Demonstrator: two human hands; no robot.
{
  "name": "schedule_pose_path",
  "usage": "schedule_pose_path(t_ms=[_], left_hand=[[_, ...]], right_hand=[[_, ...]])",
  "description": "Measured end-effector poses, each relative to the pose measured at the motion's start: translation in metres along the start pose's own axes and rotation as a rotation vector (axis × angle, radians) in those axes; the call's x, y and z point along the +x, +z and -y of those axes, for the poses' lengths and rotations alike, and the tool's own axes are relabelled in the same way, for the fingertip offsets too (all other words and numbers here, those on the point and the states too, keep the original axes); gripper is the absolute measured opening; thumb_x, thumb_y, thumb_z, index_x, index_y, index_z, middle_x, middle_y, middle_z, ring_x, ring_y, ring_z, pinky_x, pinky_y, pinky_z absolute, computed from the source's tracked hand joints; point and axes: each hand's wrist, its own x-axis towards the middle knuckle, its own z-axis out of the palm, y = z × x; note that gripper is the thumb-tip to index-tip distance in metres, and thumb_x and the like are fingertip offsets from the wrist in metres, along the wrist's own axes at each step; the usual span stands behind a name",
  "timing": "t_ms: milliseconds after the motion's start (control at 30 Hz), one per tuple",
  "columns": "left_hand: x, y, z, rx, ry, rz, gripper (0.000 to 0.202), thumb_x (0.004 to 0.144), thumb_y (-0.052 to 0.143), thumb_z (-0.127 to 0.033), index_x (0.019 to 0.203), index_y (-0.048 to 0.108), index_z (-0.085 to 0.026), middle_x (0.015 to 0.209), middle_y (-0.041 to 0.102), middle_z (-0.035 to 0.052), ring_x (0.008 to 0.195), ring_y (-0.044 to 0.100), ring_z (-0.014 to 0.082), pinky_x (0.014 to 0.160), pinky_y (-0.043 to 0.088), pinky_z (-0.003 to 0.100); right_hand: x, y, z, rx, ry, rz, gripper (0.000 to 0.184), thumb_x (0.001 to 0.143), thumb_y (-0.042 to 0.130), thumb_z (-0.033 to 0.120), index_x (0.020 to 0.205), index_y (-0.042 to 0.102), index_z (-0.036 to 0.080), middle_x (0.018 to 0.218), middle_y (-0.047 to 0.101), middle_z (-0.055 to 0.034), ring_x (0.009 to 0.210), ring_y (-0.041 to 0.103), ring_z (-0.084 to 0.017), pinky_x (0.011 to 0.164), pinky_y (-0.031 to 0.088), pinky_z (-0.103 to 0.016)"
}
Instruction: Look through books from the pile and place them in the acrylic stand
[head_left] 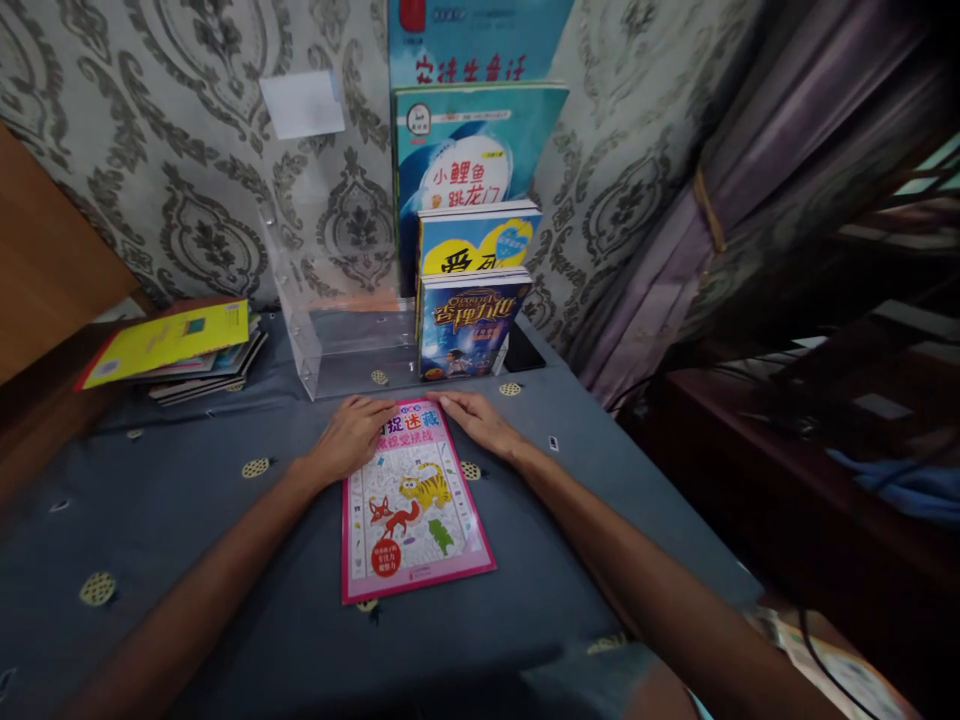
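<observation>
A pink-bordered children's book (412,510) with a fox and a tiger on its cover lies flat on the blue-grey tablecloth (225,520). My left hand (349,437) rests on its top left corner, fingers flat and together. My right hand (478,420) lies on its top right corner, fingers stretched out. Just beyond the hands stands a clear acrylic book rack (330,330) holding several upright books (469,325) in stepped rows on its right side; its left side holds nothing.
A stack of thin books with a yellow one on top (176,345) lies at the back left of the table. Patterned wallpaper (187,150) is behind the rack. A purple curtain (712,200) and dark furniture (787,450) stand to the right, past the table edge.
</observation>
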Motion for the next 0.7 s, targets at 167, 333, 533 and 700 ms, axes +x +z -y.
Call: schedule_pose_path(t_ms=[167, 333, 533, 700], left_hand=[[0.026, 0.008, -0.011, -0.012, 0.058, 0.036, 0.044, 0.090, 0.048, -0.009, 0.131, 0.061, -0.022, 0.132, 0.064, 0.0102, 0.114, 0.059, 0.0252, 0.100, 0.044, 0.046], [0.045, 0.016, -0.021, -0.016, 0.067, 0.057, 0.040, 0.093, 0.048, -0.011, 0.128, 0.063, -0.021, 0.125, 0.067, 0.0100, 0.113, 0.059, 0.0252, 0.102, 0.043, 0.046], [0.047, 0.022, -0.019, -0.084, 0.079, -0.003, 0.041, 0.092, 0.045, -0.007, 0.125, 0.064, -0.021, 0.122, 0.069, 0.0076, 0.111, 0.061, 0.0224, 0.100, 0.047, 0.043], [0.046, 0.022, -0.017, -0.086, 0.097, -0.018, 0.040, 0.090, 0.046, -0.005, 0.122, 0.066, -0.019, 0.122, 0.070, 0.0077, 0.110, 0.063, 0.0217, 0.101, 0.049, 0.043]], right_hand=[[0.000, -0.001, 0.001, 0.007, 0.005, -0.008, 0.043, 0.098, 0.044, 0.050, 0.120, 0.071, 0.025, 0.124, 0.072, -0.0032, 0.119, 0.064, -0.026, 0.109, 0.045, -0.050], [0.001, -0.002, 0.001, 0.026, -0.016, -0.031, 0.044, 0.099, 0.042, 0.051, 0.122, 0.070, 0.025, 0.124, 0.071, -0.0039, 0.123, 0.062, -0.025, 0.111, 0.043, -0.049], [0.000, -0.002, 0.001, -0.074, -0.049, -0.023, 0.043, 0.102, 0.037, 0.046, 0.125, 0.068, 0.027, 0.126, 0.071, -0.0028, 0.122, 0.062, -0.022, 0.110, 0.044, -0.047], [-0.006, -0.001, 0.009, -0.319, -0.190, 0.006, 0.040, 0.102, 0.037, 0.032, 0.128, 0.066, 0.024, 0.132, 0.067, -0.0044, 0.124, 0.061, -0.022, 0.109, 0.044, -0.044]])
